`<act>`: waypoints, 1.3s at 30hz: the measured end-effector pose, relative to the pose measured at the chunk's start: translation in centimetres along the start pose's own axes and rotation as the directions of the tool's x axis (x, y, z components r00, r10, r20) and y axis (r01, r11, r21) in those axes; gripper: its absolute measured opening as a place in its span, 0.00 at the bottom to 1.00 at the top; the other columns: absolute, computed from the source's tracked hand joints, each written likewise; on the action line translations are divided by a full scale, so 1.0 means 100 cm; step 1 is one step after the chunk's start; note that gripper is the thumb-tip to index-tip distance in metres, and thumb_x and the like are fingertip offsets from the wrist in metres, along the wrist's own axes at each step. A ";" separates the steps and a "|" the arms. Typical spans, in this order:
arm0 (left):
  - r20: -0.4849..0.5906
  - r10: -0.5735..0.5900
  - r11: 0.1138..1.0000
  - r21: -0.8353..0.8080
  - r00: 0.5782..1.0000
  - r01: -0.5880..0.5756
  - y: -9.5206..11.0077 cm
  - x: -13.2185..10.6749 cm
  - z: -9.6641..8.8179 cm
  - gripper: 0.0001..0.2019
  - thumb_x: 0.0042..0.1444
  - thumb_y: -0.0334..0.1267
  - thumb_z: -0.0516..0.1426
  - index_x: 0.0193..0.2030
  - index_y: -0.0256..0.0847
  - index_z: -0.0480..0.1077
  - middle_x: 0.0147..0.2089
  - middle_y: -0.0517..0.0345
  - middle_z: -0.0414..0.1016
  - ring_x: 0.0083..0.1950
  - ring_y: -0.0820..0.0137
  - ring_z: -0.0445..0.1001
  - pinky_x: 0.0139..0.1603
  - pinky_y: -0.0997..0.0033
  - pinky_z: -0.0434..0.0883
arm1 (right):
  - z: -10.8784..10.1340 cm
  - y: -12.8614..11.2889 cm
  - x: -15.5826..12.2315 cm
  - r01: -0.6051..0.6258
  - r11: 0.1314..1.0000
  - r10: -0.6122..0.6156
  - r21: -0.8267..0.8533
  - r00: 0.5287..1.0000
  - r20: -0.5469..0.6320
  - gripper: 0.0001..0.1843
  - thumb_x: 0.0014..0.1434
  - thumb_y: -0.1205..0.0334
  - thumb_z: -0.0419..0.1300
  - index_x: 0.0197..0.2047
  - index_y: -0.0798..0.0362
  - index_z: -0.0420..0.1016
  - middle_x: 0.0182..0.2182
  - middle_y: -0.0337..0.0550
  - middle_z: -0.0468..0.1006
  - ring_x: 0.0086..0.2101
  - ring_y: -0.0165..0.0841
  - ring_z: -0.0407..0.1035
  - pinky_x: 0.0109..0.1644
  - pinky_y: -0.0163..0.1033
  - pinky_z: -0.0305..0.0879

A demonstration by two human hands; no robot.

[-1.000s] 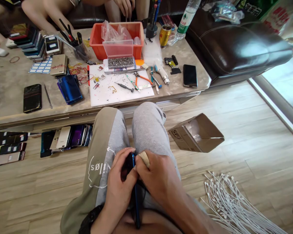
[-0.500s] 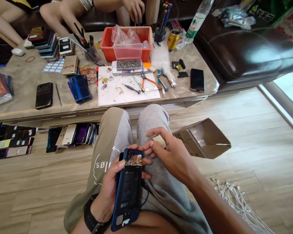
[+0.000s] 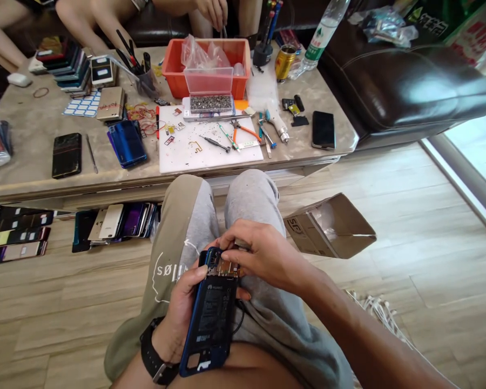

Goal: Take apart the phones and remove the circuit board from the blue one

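My left hand point(image 3: 182, 316) grips an opened blue phone point(image 3: 213, 319) over my lap, its back cover off so that the black battery and the board at the top end show. My right hand point(image 3: 261, 254) reaches across the phone's top end, with its fingertips pinched together on the exposed board; whether anything small sits between them is hidden. A black watch is on my left wrist. Both hands hover above my grey shorts point(image 3: 243, 216).
A low table point(image 3: 32, 173) ahead carries a white work mat point(image 3: 210, 148) with tweezers, pliers and a screwdriver, an orange bin point(image 3: 206, 62), a screw box and several phones. More phones lie on the floor underneath. A cardboard box point(image 3: 332, 227) and white cables point(image 3: 383, 319) are to my right. Another person sits across the table.
The phone, first on edge between both hands, was turned face down to show its insides. My right hand lifted off, then came back down onto the phone's top end.
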State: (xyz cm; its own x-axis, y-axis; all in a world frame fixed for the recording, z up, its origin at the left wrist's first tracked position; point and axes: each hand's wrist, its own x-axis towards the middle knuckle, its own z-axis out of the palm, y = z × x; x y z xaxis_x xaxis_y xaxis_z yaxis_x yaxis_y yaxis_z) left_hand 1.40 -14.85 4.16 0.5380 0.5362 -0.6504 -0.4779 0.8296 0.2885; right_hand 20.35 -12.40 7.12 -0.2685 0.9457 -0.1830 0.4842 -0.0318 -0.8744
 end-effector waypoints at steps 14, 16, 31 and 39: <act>0.054 -0.093 0.996 0.004 0.994 0.093 -0.007 0.003 0.000 0.28 0.53 0.47 0.66 0.60 0.48 0.70 0.40 0.56 0.87 0.33 0.59 0.85 0.32 0.68 0.75 | -0.010 0.008 0.011 0.036 0.996 -0.018 -0.079 0.977 0.214 0.07 0.61 0.70 0.69 0.34 0.53 0.76 0.32 0.33 0.75 0.33 0.28 0.69 0.38 0.32 0.60; 0.069 -0.121 0.992 -0.015 0.990 0.123 -0.010 0.002 -0.004 0.27 0.54 0.49 0.65 0.61 0.49 0.70 0.41 0.56 0.86 0.31 0.60 0.84 0.29 0.69 0.74 | -0.011 0.008 0.013 -0.016 1.000 0.019 -0.015 0.966 0.257 0.08 0.61 0.70 0.70 0.33 0.54 0.75 0.33 0.32 0.75 0.29 0.26 0.69 0.35 0.31 0.61; 0.116 -0.145 0.989 0.032 0.983 0.143 -0.011 0.005 -0.013 0.17 0.60 0.53 0.61 0.47 0.45 0.75 0.37 0.51 0.86 0.33 0.57 0.86 0.28 0.71 0.75 | -0.008 0.004 0.008 -0.184 0.982 0.157 0.049 0.927 0.341 0.03 0.63 0.65 0.67 0.37 0.50 0.77 0.22 0.28 0.76 0.21 0.28 0.71 0.30 0.31 0.61; 0.157 -0.230 0.972 0.079 0.960 0.220 -0.011 0.008 -0.022 0.23 0.60 0.57 0.59 0.48 0.39 0.77 0.42 0.44 0.87 0.36 0.55 0.86 0.29 0.71 0.74 | -0.013 0.007 0.022 -0.308 0.949 0.242 0.062 0.844 0.479 0.09 0.56 0.61 0.72 0.32 0.52 0.75 0.23 0.31 0.75 0.24 0.27 0.68 0.28 0.31 0.59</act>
State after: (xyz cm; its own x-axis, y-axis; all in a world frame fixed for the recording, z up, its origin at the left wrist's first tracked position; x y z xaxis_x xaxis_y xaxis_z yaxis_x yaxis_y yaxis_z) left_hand 0.82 -15.69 1.80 0.7360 0.3485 -0.5804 -0.2916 0.9369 0.1928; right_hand 21.21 -9.91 6.74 -0.5080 0.6355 -0.5815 0.4904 -0.3416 -0.8017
